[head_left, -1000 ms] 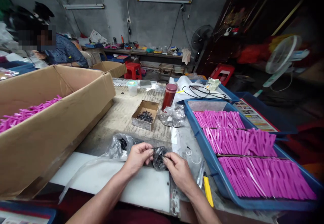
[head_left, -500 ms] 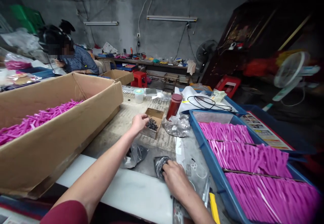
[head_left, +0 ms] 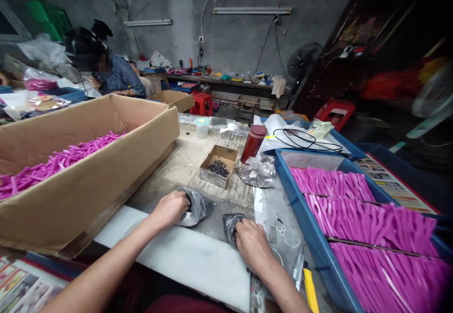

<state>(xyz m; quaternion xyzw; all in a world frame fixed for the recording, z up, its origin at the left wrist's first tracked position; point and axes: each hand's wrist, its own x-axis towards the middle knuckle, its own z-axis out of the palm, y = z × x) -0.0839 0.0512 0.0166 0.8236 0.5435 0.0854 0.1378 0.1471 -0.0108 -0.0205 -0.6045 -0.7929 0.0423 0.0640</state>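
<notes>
My left hand (head_left: 171,209) rests on a clear plastic bag (head_left: 197,207) of small dark parts, fingers curled into its opening. My right hand (head_left: 252,244) is closed on a smaller plastic bag of dark parts (head_left: 231,222), pressing it to the table beside a white board (head_left: 198,261). A small cardboard box of black screws (head_left: 218,166) stands a little beyond both hands.
A big cardboard box (head_left: 106,171) of pink plastic pieces fills the left. A blue tray (head_left: 300,218) with rows of pink pieces lies on the right. A red cup (head_left: 253,144), crumpled foil bags (head_left: 258,171), a yellow-handled tool (head_left: 309,289) and another person (head_left: 106,72) at the back left are near.
My left hand has come back from the small screw box to the clear bag near me. My right hand stays on the smaller bag. The camera has shifted left.
</notes>
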